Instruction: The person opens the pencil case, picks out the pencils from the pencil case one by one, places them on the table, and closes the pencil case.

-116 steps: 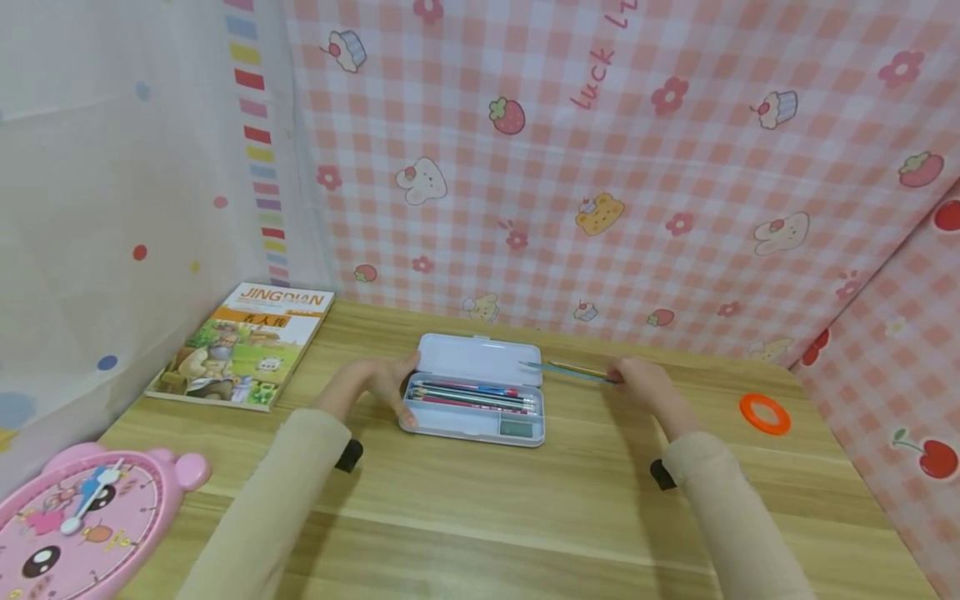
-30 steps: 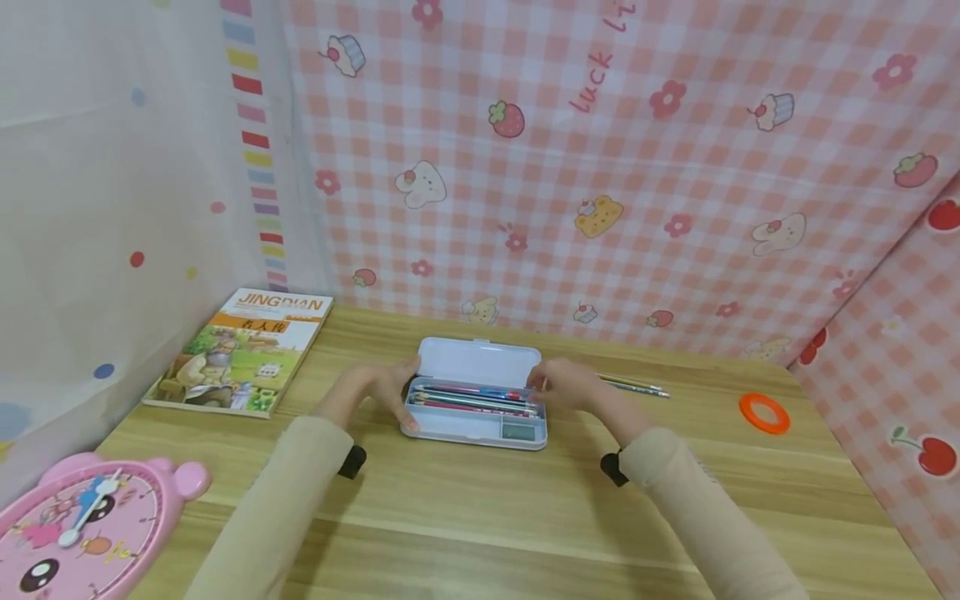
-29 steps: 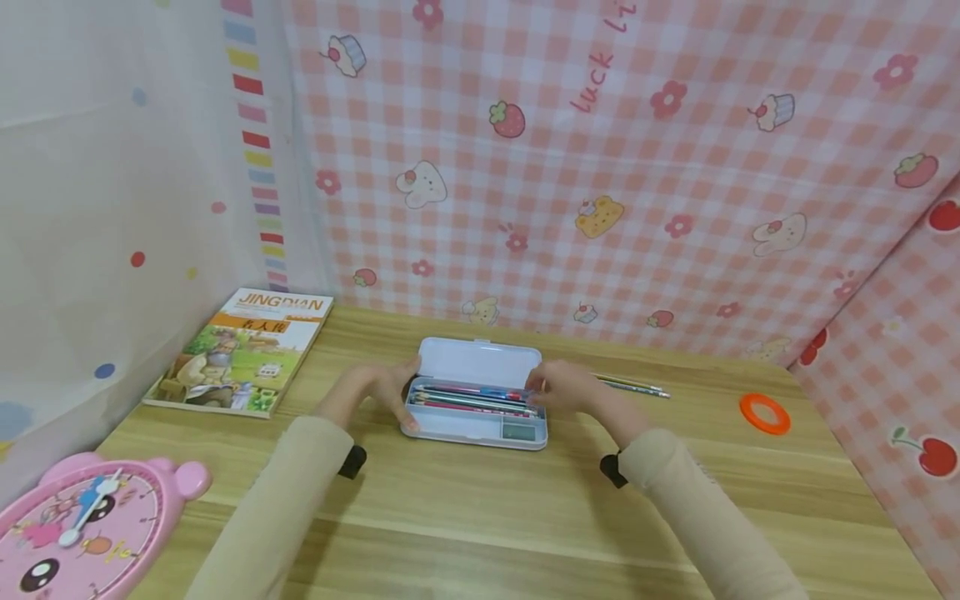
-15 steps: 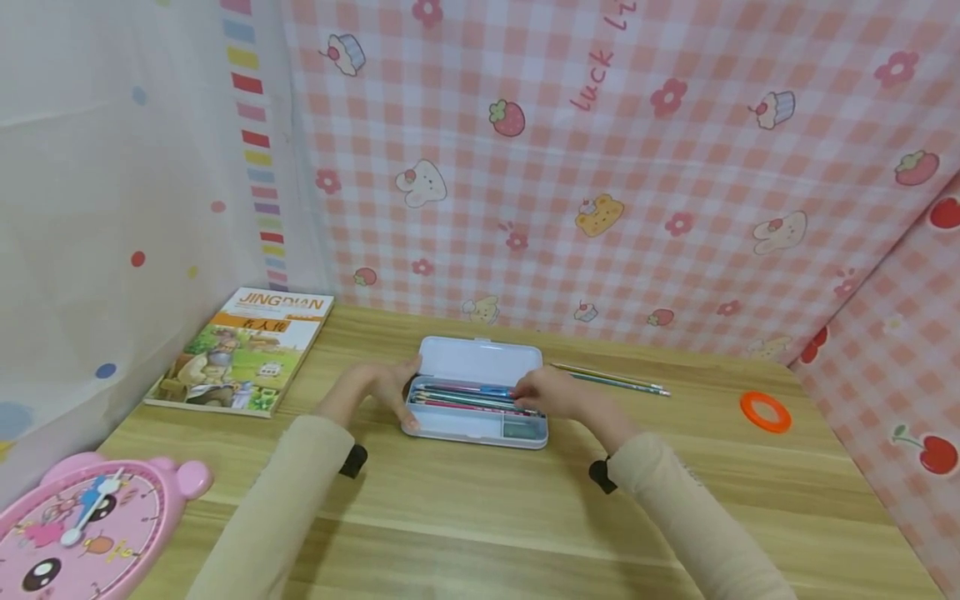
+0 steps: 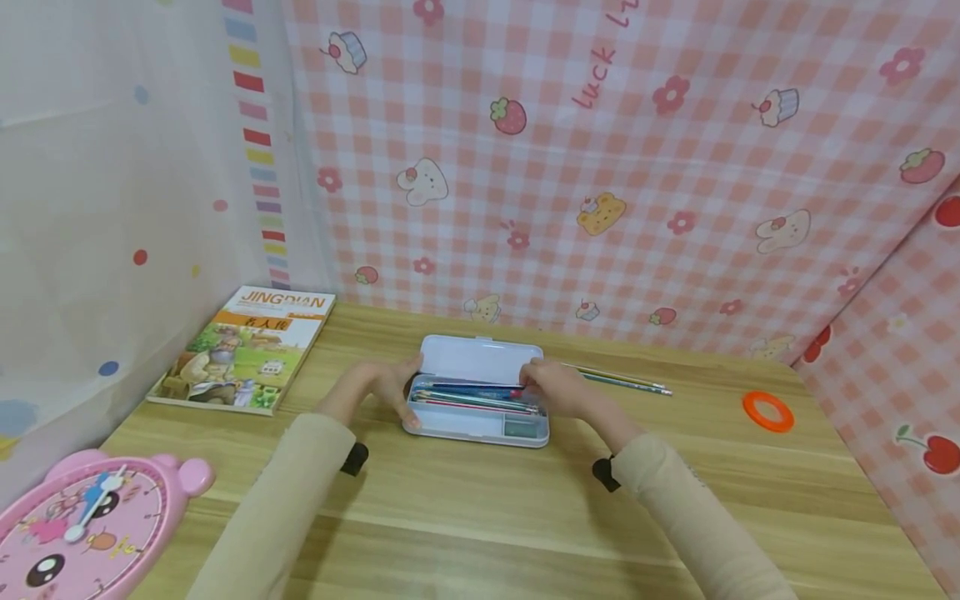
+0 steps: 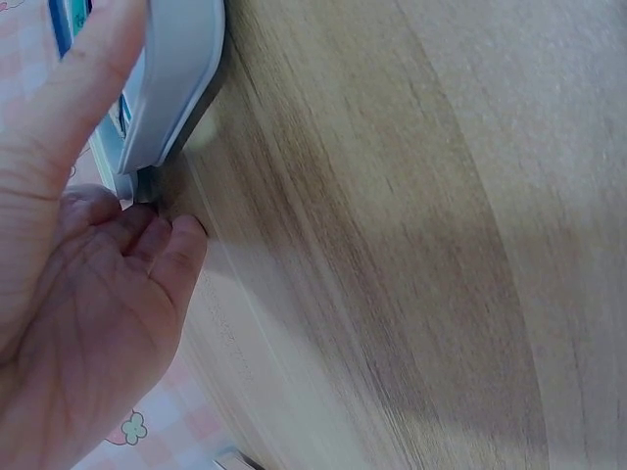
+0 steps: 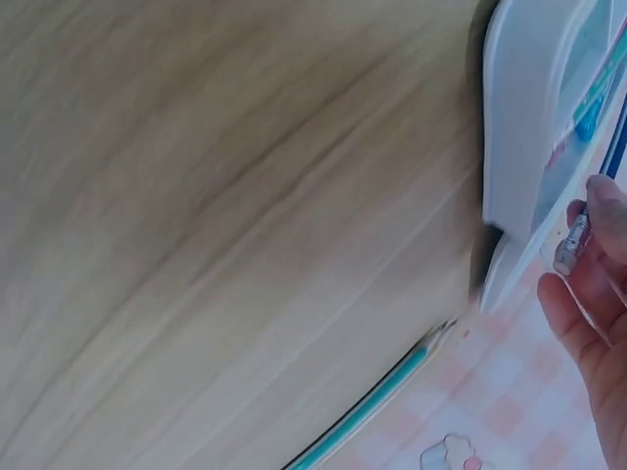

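A white pencil case (image 5: 457,423) lies open on the table, its lid (image 5: 480,358) folded back. Several pencils (image 5: 465,402) fill its long compartment, and a grey-green block (image 5: 520,428) sits in the small front one. My left hand (image 5: 382,390) holds the case's left end, thumb at the front corner and fingers behind. Over the right end, my right hand (image 5: 557,387) pinches a dark blue pencil (image 5: 480,385) near its eraser end, which shows in the right wrist view between thumb and fingers (image 7: 558,308). The pencil lies lengthwise above the others.
Two pencils (image 5: 630,382), one yellowish and one blue, lie on the table right of the case. Farther right is an orange ring (image 5: 768,412). A book (image 5: 243,350) lies at the back left, a pink toy clock (image 5: 90,525) at the front left. Patterned cloth stands behind.
My right hand first held two pencils right of the case; they now lie on the table there. It then moved left into the case and lifted the dark blue pencil. My left hand stayed.
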Demonstrator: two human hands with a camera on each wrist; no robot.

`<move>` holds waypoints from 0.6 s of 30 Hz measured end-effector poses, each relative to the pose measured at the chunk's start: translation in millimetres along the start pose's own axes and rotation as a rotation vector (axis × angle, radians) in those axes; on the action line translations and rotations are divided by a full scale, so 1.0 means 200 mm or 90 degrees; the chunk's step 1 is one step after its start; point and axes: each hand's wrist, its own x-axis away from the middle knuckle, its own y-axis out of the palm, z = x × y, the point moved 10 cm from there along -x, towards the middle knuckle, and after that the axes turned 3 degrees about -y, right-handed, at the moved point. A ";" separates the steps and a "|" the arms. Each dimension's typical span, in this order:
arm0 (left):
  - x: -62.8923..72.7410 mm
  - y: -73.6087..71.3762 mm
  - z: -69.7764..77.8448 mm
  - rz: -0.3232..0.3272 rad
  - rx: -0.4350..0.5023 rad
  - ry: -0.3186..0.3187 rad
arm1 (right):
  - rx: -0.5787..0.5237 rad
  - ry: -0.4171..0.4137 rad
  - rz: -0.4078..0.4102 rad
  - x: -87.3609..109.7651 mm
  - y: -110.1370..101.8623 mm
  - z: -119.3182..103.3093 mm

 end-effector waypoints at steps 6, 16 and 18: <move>0.00 -0.01 0.00 0.007 -0.004 -0.004 | 0.018 0.005 0.032 0.03 -0.06 0.06; 0.02 -0.01 0.00 0.002 -0.013 -0.012 | 0.028 0.043 0.074 0.14 -0.11 0.24; 0.03 -0.01 0.00 0.001 -0.015 -0.013 | 0.021 0.067 0.066 0.17 -0.11 0.29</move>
